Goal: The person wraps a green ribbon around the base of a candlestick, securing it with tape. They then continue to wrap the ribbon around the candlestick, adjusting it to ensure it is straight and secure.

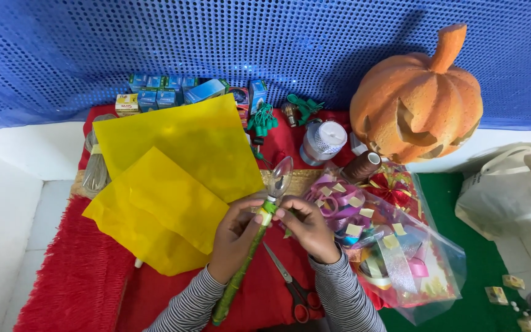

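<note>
A long green stick carries a clear flame-shaped light bulb on its top end. My left hand grips the stick just under the bulb's base. My right hand pinches the same joint from the right side, fingers closed on the green wrapping there. The stick slants down to the lower left between my striped sleeves. Both hands hover over a red fringed cloth.
Two yellow sheets lie left of the hands. Red-handled scissors lie under my right wrist. A clear bag of ribbon bows sits at the right. Behind stand a carved orange pumpkin, small boxes, green sockets and a brown thread spool.
</note>
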